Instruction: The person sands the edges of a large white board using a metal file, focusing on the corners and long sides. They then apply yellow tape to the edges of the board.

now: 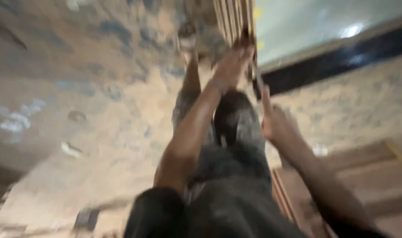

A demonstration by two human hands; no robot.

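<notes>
both arms stretch down — left hand (231,66) grips wooden slats (233,20), right hand (276,123) grasps thin rod (259,81).

Dusty mottled floor (99,101) lay left of grip w/ pale scraps (71,150); black strip (337,61) ran right, wooden boards (364,167) below-right.

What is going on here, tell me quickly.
The picture is heavily blurred. A person in dark trousers looks down at a dusty, mottled brown floor. The left hand reaches forward to the lower end of a bundle of pale, ribbed wooden strips standing on the floor. The right hand has its grip around a thin dark tool pointing up toward the strips; what kind of tool cannot be told. Flat brown wooden boards lie at the right.
</notes>
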